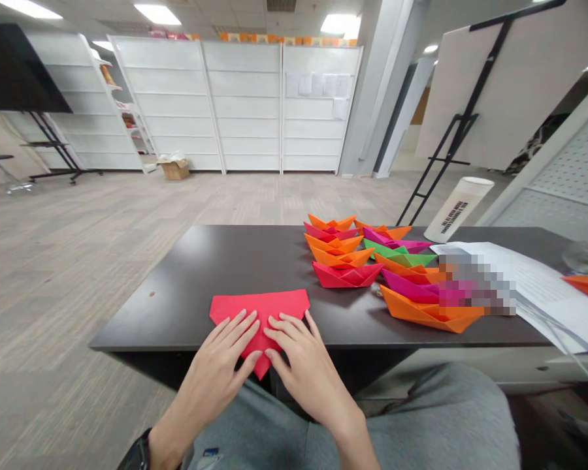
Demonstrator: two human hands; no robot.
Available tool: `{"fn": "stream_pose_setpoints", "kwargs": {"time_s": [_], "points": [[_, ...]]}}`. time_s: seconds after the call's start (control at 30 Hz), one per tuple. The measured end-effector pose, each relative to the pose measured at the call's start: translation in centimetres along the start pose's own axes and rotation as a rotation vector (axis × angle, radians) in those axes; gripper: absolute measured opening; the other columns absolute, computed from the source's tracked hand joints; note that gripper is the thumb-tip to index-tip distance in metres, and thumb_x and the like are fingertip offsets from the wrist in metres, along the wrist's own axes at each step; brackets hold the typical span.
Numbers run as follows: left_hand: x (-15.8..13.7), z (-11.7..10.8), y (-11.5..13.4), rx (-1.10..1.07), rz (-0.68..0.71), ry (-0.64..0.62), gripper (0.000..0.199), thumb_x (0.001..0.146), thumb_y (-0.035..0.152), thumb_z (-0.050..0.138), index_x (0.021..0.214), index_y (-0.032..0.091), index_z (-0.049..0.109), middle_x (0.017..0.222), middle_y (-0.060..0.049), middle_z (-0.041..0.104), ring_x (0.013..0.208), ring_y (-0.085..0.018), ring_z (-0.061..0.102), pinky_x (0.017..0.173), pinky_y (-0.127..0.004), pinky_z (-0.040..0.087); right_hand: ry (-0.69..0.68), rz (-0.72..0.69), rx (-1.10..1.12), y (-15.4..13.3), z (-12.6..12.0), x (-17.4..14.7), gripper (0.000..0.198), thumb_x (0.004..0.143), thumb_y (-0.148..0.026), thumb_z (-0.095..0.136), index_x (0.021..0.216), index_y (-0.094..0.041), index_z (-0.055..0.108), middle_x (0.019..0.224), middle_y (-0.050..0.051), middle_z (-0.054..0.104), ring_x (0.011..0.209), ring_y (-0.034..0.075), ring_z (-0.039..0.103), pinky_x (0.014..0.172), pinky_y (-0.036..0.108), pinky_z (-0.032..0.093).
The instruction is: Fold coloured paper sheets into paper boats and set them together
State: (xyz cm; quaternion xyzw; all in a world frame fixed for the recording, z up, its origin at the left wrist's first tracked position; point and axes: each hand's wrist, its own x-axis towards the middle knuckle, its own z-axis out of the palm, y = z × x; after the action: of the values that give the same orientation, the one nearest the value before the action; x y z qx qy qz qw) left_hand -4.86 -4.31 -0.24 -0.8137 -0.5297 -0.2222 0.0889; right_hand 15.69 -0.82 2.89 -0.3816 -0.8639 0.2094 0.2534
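Landmark = red folded paper (259, 302). It sits at the near edge of the dark desk (240, 258), wide band on the far side, narrowing to a point that overhangs the desk edge toward the person. Left hand (216, 365) is palm down on the paper's left half, fingers extended and pressed flat, not gripping. Right hand (301, 360) mirrors it on the right half, same state: spread flat, nothing grasped. Thumb tips sit close together near the paper's pointed end; the paper's far band shows past the fingertips.

Right of the paper and farther back: two rows of folded paper boats. Nearer row (347, 277) is orange and red; the row farther right (428, 312) mixes orange, magenta and green, partly hidden by a pixelated patch. None of the boats touches the paper.

Well right of the paper: white printed sheets (549, 277), with a white cylindrical container (458, 210) beyond them at the desk's far side. Black wristwatch (141, 450) on left wrist, nearer the person than the paper.
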Motion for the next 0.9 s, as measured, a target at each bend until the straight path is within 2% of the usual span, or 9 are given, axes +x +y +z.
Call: {"fn": "stream_pose_setpoints", "kwargs": {"time_s": [0.13, 0.3, 0.47, 0.63, 0.8, 0.9], "points": [[-0.1, 0.2, -0.5, 0.009, 0.006, -0.059, 0.049, 0.099, 0.033, 0.049, 0.146, 0.021, 0.046, 0.148, -0.008, 0.054, 0.138, -0.025, 0.047, 0.114, -0.047, 0.039, 0.009, -0.004, -0.019, 0.0, 0.3, 0.1, 0.029, 0.100, -0.024, 0.051, 0.126, -0.025, 0.064, 0.134, 0.003, 0.064, 0.131, 0.023, 0.051, 0.122, 0.054, 0.021], [-0.1, 0.4, -0.5, 0.027, 0.001, -0.061, 0.051, 0.099, 0.033, 0.049, 0.148, 0.021, 0.043, 0.150, -0.009, 0.052, 0.138, -0.025, 0.047, 0.114, -0.045, 0.037, -0.001, -0.015, -0.031, 0.3, 0.3, 0.2, 0.031, 0.099, -0.024, 0.052, 0.129, -0.024, 0.062, 0.137, 0.003, 0.062, 0.132, 0.022, 0.050, 0.121, 0.051, 0.025], [-0.3, 0.5, -0.5, 0.068, 0.007, -0.081, 0.049, 0.098, 0.030, 0.050, 0.147, 0.024, 0.045, 0.153, -0.006, 0.048, 0.140, -0.027, 0.044, 0.113, -0.046, 0.037, -0.044, -0.026, -0.025, 0.6, 0.0, 0.2, 0.036, 0.097, -0.026, 0.058, 0.133, -0.025, 0.059, 0.138, 0.002, 0.061, 0.131, 0.021, 0.051, 0.121, 0.051, 0.026], [-0.3, 0.4, -0.4, 0.089, 0.012, -0.070, 0.047, 0.098, 0.028, 0.050, 0.145, 0.026, 0.048, 0.153, -0.006, 0.048, 0.138, -0.026, 0.045, 0.112, -0.045, 0.037, -0.052, -0.045, -0.035, 0.5, -0.3, 0.4, 0.032, 0.099, -0.027, 0.054, 0.131, -0.025, 0.059, 0.136, 0.004, 0.062, 0.130, 0.023, 0.052, 0.118, 0.052, 0.028], [-0.2, 0.2, -0.3, 0.075, 0.008, -0.063, 0.048, 0.099, 0.029, 0.047, 0.147, 0.026, 0.046, 0.151, -0.007, 0.050, 0.137, -0.026, 0.047, 0.113, -0.045, 0.036, -0.107, -0.123, -0.104, 0.8, -1.5, 2.1, 0.020, 0.098, -0.021, 0.055, 0.114, -0.023, 0.065, 0.118, 0.005, 0.069, 0.111, 0.023, 0.059, 0.101, 0.042, 0.045], [-0.3, 0.4, -0.3, 0.101, 0.007, -0.067, 0.048, 0.099, 0.029, 0.048, 0.147, 0.026, 0.046, 0.152, -0.006, 0.050, 0.137, -0.026, 0.046, 0.114, -0.045, 0.034, -0.146, -0.187, -0.126, 1.6, -1.8, 3.3, 0.012, 0.096, -0.020, 0.057, 0.104, -0.021, 0.066, 0.106, 0.004, 0.069, 0.101, 0.021, 0.060, 0.093, 0.037, 0.049]]}}
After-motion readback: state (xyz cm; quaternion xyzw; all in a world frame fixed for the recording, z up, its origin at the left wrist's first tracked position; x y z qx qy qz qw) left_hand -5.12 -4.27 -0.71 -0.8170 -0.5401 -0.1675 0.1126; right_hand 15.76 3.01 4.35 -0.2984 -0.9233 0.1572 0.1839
